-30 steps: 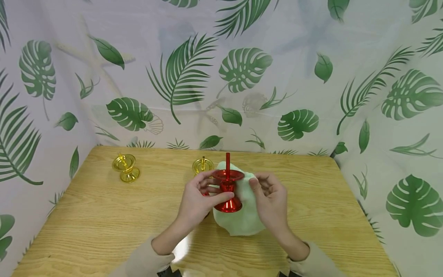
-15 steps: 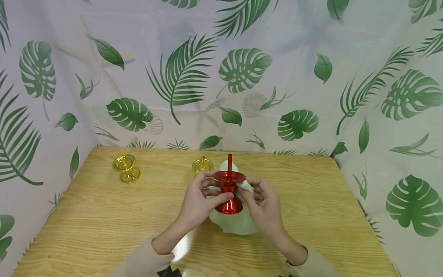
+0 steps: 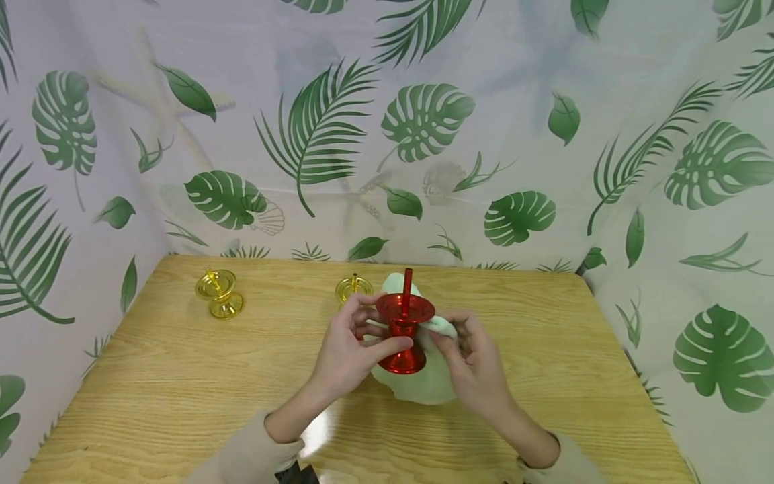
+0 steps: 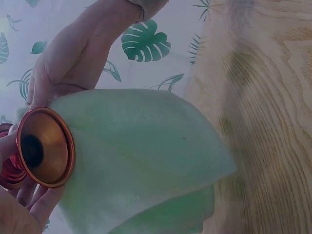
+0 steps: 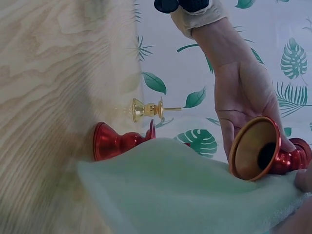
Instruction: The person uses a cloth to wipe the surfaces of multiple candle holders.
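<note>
My left hand [image 3: 340, 353] grips a shiny red candlestick [image 3: 404, 361] by its waist, thumb in front and fingers behind. The candlestick is held above the table, its dish and spike upward and leaning slightly to the right. Its hollow underside [image 4: 54, 146] faces the left wrist camera. A pale green cloth [image 3: 423, 386] is pinched by my right hand [image 3: 480, 363], with a folded bit pressed close under the dish at the right side. The rest of that cloth hangs down behind the candlestick. Another red candlestick [image 5: 114, 142] stands on the table, partly covered by the cloth in the right wrist view.
A gold candlestick [image 3: 226, 306] stands at the back left of the wooden table [image 3: 181, 396]. Behind my left hand is a second gold candlestick [image 3: 353, 288], its lower part hidden. Leaf-patterned sheeting [image 3: 447, 222] rises along the back and both sides.
My right hand has bunched part of the spread cloth against the candlestick, moving in left, then slightly back right. The candlestick has shifted a little right and its dish has tipped.
</note>
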Action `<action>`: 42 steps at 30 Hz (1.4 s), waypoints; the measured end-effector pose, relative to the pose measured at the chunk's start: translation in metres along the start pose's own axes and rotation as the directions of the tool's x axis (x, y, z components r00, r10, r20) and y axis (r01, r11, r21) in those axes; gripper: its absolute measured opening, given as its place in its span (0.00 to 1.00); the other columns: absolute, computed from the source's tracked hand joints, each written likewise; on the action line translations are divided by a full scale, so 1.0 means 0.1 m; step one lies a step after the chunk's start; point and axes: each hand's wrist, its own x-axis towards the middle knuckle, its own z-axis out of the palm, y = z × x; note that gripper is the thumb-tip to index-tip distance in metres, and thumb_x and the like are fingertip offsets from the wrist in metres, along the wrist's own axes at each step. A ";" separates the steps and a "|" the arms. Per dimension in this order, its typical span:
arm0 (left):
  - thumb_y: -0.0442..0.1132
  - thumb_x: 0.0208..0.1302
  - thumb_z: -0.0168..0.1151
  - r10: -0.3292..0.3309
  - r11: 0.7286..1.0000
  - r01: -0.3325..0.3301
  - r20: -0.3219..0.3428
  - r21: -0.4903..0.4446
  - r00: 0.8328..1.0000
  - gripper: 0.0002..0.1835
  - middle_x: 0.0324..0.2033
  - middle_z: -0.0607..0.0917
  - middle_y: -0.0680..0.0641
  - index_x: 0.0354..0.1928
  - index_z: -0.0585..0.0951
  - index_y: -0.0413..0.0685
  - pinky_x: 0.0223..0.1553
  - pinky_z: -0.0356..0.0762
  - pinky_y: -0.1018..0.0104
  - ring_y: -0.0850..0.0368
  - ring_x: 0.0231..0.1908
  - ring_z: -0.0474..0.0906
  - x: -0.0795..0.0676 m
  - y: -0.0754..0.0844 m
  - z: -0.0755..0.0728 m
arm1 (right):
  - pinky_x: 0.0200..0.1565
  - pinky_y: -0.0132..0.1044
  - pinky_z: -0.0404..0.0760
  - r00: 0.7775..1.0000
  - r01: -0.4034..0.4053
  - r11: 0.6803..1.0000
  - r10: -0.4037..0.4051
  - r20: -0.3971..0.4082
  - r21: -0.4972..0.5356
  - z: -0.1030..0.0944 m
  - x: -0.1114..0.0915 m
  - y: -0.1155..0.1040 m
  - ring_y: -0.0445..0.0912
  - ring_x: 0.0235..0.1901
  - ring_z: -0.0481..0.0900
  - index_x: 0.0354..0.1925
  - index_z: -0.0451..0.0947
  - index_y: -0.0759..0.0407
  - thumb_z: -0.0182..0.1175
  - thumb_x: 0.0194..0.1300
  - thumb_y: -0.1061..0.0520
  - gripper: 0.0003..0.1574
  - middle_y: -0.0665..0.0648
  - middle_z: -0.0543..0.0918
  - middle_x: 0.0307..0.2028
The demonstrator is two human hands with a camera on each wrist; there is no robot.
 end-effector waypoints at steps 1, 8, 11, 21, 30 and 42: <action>0.31 0.58 0.79 0.003 1.000 -0.003 -0.002 0.002 1.000 0.34 0.50 0.89 0.34 0.65 0.75 0.43 0.42 0.90 0.64 0.51 0.40 0.89 0.00 0.00 0.00 | 0.48 0.20 0.83 1.000 0.008 1.000 -0.008 0.010 0.012 -0.02 0.00 -0.01 0.28 0.52 0.83 0.51 0.70 0.78 0.54 0.71 0.79 0.12 0.41 0.84 0.53; 0.30 0.57 0.79 -0.002 1.000 0.002 -0.046 0.010 0.999 0.32 0.48 0.89 0.34 0.63 0.76 0.45 0.42 0.89 0.66 0.55 0.39 0.89 0.02 0.00 -0.04 | 0.54 0.20 0.79 0.994 0.076 0.991 -0.085 0.075 0.109 -0.16 -0.05 -0.12 0.30 0.57 0.80 0.50 0.64 0.80 0.48 0.72 0.81 0.10 0.39 0.81 0.62; 0.30 0.57 0.79 -0.001 1.000 0.002 -0.061 0.023 0.998 0.32 0.48 0.89 0.35 0.63 0.76 0.45 0.43 0.89 0.66 0.54 0.40 0.88 0.02 0.00 -0.06 | 0.58 0.21 0.79 0.991 0.092 0.988 -0.104 0.089 0.122 -0.21 -0.07 -0.18 0.32 0.62 0.80 0.49 0.63 0.79 0.47 0.73 0.81 0.09 0.42 0.81 0.64; 0.30 0.56 0.80 -0.014 1.000 0.015 -0.083 0.010 0.996 0.32 0.47 0.89 0.35 0.62 0.77 0.45 0.42 0.89 0.66 0.56 0.38 0.88 0.01 0.00 -0.04 | 0.57 0.23 0.79 0.985 0.108 0.983 -0.126 0.114 0.150 -0.25 -0.11 -0.22 0.34 0.62 0.80 0.49 0.63 0.79 0.46 0.70 0.84 0.12 0.44 0.81 0.65; 0.30 0.57 0.79 -0.008 1.000 0.008 -0.080 0.003 0.997 0.31 0.47 0.89 0.34 0.61 0.76 0.45 0.42 0.89 0.65 0.55 0.39 0.89 -0.01 -0.03 -0.03 | 0.60 0.23 0.80 0.993 0.087 0.991 -0.095 0.070 0.100 -0.08 -0.09 -0.17 0.33 0.63 0.80 0.49 0.66 0.78 0.51 0.70 0.82 0.12 0.45 0.82 0.64; 0.36 0.56 0.82 -0.009 0.994 0.022 -0.126 0.105 0.992 0.33 0.47 0.90 0.40 0.62 0.74 0.44 0.43 0.90 0.61 0.56 0.38 0.88 -0.04 -0.05 0.02 | 0.49 0.22 0.83 0.999 -0.044 0.998 0.045 0.013 -0.036 0.14 -0.06 -0.06 0.27 0.51 0.82 0.54 0.68 0.77 0.56 0.72 0.76 0.14 0.74 0.86 0.49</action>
